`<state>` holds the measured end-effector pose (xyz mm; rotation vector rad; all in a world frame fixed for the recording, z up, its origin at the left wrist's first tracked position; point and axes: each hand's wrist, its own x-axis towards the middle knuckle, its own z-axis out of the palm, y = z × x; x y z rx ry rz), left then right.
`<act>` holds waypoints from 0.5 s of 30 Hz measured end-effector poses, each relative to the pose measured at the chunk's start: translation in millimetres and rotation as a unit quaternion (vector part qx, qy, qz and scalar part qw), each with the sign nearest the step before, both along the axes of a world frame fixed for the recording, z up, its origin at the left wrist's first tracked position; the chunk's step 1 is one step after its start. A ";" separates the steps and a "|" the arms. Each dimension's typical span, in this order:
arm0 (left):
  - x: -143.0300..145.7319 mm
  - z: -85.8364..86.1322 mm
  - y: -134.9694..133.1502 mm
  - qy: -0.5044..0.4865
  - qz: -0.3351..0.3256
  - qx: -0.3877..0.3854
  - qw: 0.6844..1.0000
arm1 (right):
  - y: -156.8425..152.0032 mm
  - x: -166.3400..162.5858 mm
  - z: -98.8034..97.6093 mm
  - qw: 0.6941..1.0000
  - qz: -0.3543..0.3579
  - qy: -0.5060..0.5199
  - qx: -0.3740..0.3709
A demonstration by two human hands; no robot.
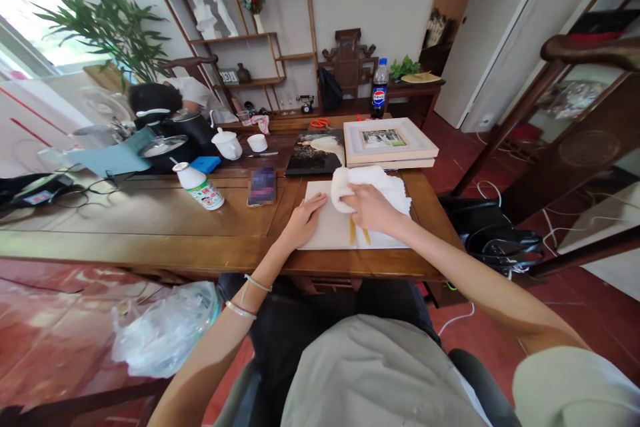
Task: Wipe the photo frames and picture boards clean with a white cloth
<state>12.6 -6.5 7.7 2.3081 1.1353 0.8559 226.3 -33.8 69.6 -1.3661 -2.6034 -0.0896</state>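
A pale flat board (320, 230) lies near the table's front edge. My left hand (304, 219) rests on its left side with the fingers stretched out, holding nothing. In my right hand (367, 203) is the folded end of a thick white cloth (385, 185), gripped over the board's right half. The cloth spreads to the right under and behind that hand. Two yellow strips (353, 232) show on the board just below my right hand; their upper ends are hidden. Behind the cloth sits a white picture frame (420, 140), stacked on another. A dark photo panel (313, 153) lies left of the frames.
A phone (261, 187) and a white bottle (200, 187) stand or lie to the left. Farther back are a white teapot (227, 144), a cup (258, 142), orange scissors (321, 123) and a cola bottle (379, 90). Another person (190, 97) sits at the back left.
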 end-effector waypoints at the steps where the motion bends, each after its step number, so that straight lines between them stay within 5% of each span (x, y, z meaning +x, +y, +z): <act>1: 0.2 -0.1 0.2 -0.004 0.001 0.000 1.000 | -8.6 -2.9 1.5 1.000 0.015 -0.004 -0.003; 9: 0.8 -1.4 0.7 -0.013 0.002 -0.002 1.000 | -110.8 -12.9 15.1 0.981 0.175 0.034 -0.078; 15: 1.1 -0.5 1.2 -0.003 -0.001 0.005 1.000 | -52.0 -2.9 12.6 0.994 0.061 0.050 -0.077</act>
